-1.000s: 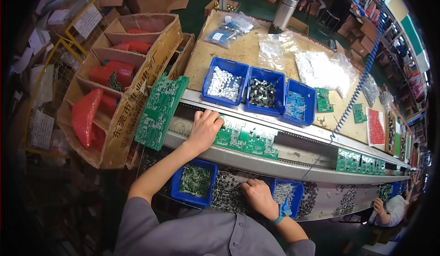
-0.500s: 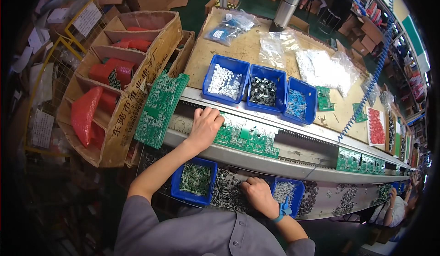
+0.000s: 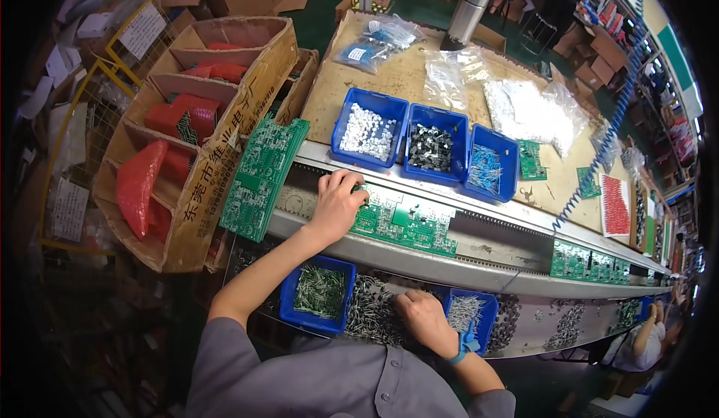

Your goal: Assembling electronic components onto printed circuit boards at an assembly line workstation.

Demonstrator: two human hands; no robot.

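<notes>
A green circuit board (image 3: 404, 219) lies in the rail of the conveyor in front of me. My left hand (image 3: 341, 202) is over the board's left end, its fingers curled and drawn together; whatever they may hold is too small to make out. Lower down, my right hand (image 3: 423, 317), a blue strap at its wrist, rests at a heap of loose small leaded components (image 3: 374, 309). Its fingers are bent closed into the heap, and their tips are partly hidden. Blue bins of green leaded parts (image 3: 318, 292) and pale leaded parts (image 3: 466, 313) flank the heap.
Beyond the rail stand blue bins of white parts (image 3: 367, 135), black parts (image 3: 436, 148) and blue parts (image 3: 485, 169). Stacked circuit boards (image 3: 262, 182) lean by a divided cardboard box (image 3: 225, 141) at left. A steel flask (image 3: 468, 15) stands far back. Another person (image 3: 636, 343) sits at right.
My left hand's fingers have shifted slightly at the board's end. My right hand stays at the heap, almost unmoved. The person at right has raised an arm a little.
</notes>
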